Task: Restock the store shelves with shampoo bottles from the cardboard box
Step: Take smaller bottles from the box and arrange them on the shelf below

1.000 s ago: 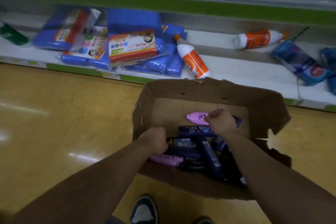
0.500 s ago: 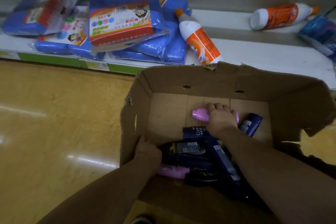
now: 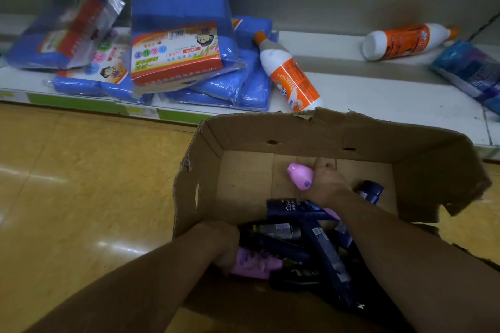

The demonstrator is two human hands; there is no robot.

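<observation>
**Cardboard box at the shelf edge, both hands on pink shampoo**

Seen from a head-worn camera, a person reaches both bare arms into an open, torn box standing on the yellow floor, hard against the front edge of a white bottom shelf. The right hand is curled round a pink bottle near the box's far wall. Its cap end points left and juts clear of the fist, with bare cardboard below it. The left hand is at the box's near left corner, its fingers closed over the end of a second pink bottle lying on its side.

Between the two hands lies a jumble of dark blue bottles, crossed over one another along the near side of the box. One of them shows pale lettering. Another dark bottle pokes out just right of the right wrist.

On the shelf behind, blue packs with red-and-white labels are heaped toward the left end. An orange-and-white bottle lies against them, its base at the front edge just above the box rim. A second orange-and-white bottle lies on its side at the back of the shelf, toward the right end, near a blue packet.
</observation>
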